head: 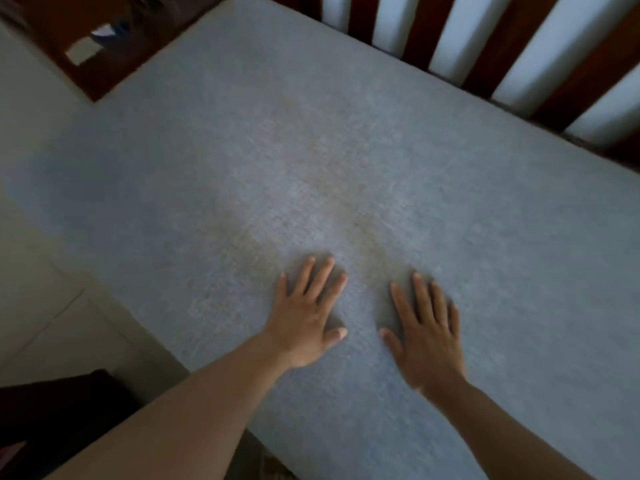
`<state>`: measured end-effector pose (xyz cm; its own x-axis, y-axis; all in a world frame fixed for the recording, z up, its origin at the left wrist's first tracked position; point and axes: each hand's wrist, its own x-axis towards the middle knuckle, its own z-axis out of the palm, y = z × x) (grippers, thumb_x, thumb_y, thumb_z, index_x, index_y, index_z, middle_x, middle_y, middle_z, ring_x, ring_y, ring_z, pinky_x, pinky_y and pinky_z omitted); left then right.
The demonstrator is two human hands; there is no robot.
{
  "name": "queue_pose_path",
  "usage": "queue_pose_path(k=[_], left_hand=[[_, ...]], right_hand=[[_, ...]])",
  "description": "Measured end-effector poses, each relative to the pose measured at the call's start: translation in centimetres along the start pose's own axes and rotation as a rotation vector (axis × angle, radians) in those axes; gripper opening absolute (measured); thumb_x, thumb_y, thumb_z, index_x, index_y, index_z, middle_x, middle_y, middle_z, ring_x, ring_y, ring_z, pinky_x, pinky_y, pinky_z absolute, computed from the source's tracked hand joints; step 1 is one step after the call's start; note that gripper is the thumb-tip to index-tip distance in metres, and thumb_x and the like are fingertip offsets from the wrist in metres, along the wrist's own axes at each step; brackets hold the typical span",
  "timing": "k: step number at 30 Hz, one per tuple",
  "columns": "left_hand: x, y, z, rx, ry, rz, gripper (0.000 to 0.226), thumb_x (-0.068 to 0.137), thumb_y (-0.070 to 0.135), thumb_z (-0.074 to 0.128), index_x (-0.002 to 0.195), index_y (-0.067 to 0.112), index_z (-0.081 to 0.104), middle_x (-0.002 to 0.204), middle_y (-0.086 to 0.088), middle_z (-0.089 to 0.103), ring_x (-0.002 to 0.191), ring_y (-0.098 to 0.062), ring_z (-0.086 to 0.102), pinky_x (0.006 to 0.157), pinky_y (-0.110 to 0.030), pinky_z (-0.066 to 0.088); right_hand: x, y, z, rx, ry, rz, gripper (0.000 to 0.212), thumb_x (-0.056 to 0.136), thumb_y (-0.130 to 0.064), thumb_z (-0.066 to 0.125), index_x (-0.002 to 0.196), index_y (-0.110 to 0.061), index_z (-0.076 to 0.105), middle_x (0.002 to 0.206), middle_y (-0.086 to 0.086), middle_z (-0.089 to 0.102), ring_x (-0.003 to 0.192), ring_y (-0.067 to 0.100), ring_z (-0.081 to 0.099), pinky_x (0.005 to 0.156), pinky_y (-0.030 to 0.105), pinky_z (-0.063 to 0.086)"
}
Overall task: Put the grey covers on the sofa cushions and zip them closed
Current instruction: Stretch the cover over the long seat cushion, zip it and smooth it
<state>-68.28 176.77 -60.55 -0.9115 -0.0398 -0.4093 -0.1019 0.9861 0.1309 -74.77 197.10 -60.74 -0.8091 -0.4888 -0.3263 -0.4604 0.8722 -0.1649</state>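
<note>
A large sofa cushion in a grey cover (311,150) lies flat and fills most of the view, stretching from the upper left to the lower right. My left hand (308,313) lies palm down on its near part, fingers straight and spread. Beside it, a short gap to the right, my right hand (427,330) rests flat on the fabric in the same way. Neither hand holds anything. No zip shows on the visible top face.
Dark wooden slats of the sofa back (512,53) run along the cushion's far right edge, with white wall between them. A dark wooden surface (104,46) with small papers sits at the upper left. Pale tiled floor (45,289) lies to the left; a dark object (59,414) at lower left.
</note>
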Motion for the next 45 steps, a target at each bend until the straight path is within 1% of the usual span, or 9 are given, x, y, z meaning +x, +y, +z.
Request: queue_pose_path(k=[4,11,17,21,25,31,35,38,45], left_hand=[[-1.9,3.5,0.9,0.049,-0.041,0.218,0.094,0.082,0.064,0.045,0.148,0.027,-0.010,0.145,0.002,-0.041,0.139,-0.024,-0.027,0.111,-0.058,0.003],[-7.0,6.5,3.1,0.118,-0.145,0.401,0.120,0.070,0.066,0.061,0.142,0.030,-0.028,0.146,0.001,-0.042,0.134,-0.024,-0.037,0.109,-0.058,-0.006],[-9.4,8.3,4.0,0.164,-0.158,0.394,0.140,0.057,0.060,0.076,0.138,0.031,-0.034,0.145,-0.004,-0.042,0.134,-0.027,-0.037,0.107,-0.059,-0.007],[-11.1,9.6,5.4,0.250,-0.149,0.475,0.144,0.051,0.055,0.082,0.144,0.027,-0.025,0.149,-0.011,-0.035,0.137,-0.032,-0.031,0.105,-0.062,-0.007],[-11.9,10.6,7.1,0.270,-0.067,0.451,0.140,0.054,0.043,0.085,0.147,0.028,-0.018,0.153,-0.015,-0.025,0.141,-0.034,-0.021,0.106,-0.062,-0.007],[-10.8,10.7,7.9,0.289,0.066,0.463,0.141,0.042,0.035,0.090,0.150,0.029,-0.001,0.157,-0.015,-0.008,0.144,-0.034,-0.004,0.106,-0.063,0.006],[-8.5,11.1,7.0,0.300,0.114,0.458,0.138,0.043,0.031,0.089,0.149,0.031,0.001,0.157,-0.014,-0.007,0.144,-0.033,-0.005,0.106,-0.064,0.008],[-5.7,11.8,5.8,0.308,0.129,0.432,0.134,0.049,0.031,0.087,0.148,0.034,-0.003,0.157,-0.011,-0.012,0.144,-0.031,-0.008,0.106,-0.064,0.011],[2.5,14.3,3.0,0.313,0.150,0.348,0.142,0.058,0.021,0.085,0.137,0.040,-0.032,0.151,-0.002,-0.033,0.141,-0.025,-0.022,0.109,-0.060,0.007]], right_hand=[[-4.1,0.1,1.0,0.061,0.016,0.109,0.072,0.091,-0.058,0.031,0.145,-0.035,-0.011,0.154,0.002,-0.022,0.141,0.022,-0.024,0.115,0.041,-0.009],[-14.1,0.2,4.0,0.090,-0.033,0.180,0.081,0.088,-0.066,0.023,0.145,-0.028,-0.020,0.151,0.005,-0.033,0.139,0.023,-0.031,0.116,0.046,-0.008],[-19.9,1.0,4.7,0.009,-0.168,0.117,0.122,0.059,-0.076,0.059,0.150,-0.017,0.002,0.157,0.016,-0.003,0.144,0.036,-0.001,0.113,0.059,0.010],[-21.8,0.0,6.1,-0.056,-0.226,0.149,0.145,0.038,-0.063,0.082,0.148,-0.018,-0.003,0.156,0.017,-0.002,0.143,0.038,-0.001,0.111,0.062,0.007],[-22.1,-0.4,7.3,-0.131,-0.127,0.188,0.134,0.054,-0.050,0.081,0.148,-0.019,-0.010,0.156,0.016,-0.010,0.143,0.037,-0.005,0.112,0.060,0.001],[-21.4,0.3,7.5,-0.131,-0.020,0.158,0.129,0.050,-0.037,0.085,0.148,-0.016,0.003,0.155,0.017,0.005,0.143,0.037,0.007,0.111,0.060,0.014],[-19.5,1.7,6.4,-0.130,-0.032,0.151,0.120,0.074,-0.031,0.071,0.143,-0.019,-0.026,0.151,0.017,-0.028,0.140,0.035,-0.023,0.112,0.058,-0.007],[-17.0,3.2,5.7,-0.130,-0.025,0.174,0.117,0.081,-0.023,0.063,0.135,-0.021,-0.041,0.141,0.013,-0.047,0.131,0.032,-0.041,0.108,0.055,-0.020],[-10.1,7.4,3.1,-0.118,0.038,0.248,0.125,0.078,-0.018,0.069,0.132,-0.023,-0.044,0.141,0.011,-0.047,0.132,0.029,-0.039,0.112,0.052,-0.015]])
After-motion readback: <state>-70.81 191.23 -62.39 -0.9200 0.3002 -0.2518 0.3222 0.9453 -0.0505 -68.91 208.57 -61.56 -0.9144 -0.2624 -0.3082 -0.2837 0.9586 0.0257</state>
